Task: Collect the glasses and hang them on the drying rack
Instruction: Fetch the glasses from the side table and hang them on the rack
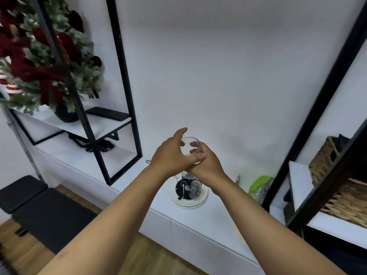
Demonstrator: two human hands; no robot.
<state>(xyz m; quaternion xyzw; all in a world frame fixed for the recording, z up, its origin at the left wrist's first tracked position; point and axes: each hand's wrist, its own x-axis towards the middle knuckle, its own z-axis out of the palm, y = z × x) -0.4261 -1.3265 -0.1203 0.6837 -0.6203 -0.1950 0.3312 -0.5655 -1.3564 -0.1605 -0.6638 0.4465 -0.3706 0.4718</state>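
Note:
A clear drinking glass (191, 146) is held up in front of the white wall, above the drying rack. My right hand (206, 162) grips it from below and the right. My left hand (171, 153) wraps around its left side, thumb across the front. Below them the drying rack (185, 188), a wire stand on a round white base, stands on the white cabinet top (214, 211). At least one clear glass (195, 189) hangs upside down on the rack. My hands hide the rack's top.
A green packet (259, 185) lies right of the rack. Black-framed shelves stand on both sides, with a wicker basket (345, 199) on the right one and a keyboard (108, 113) and decorated tree (45, 62) on the left one. Dark benches (41, 211) sit on the wooden floor.

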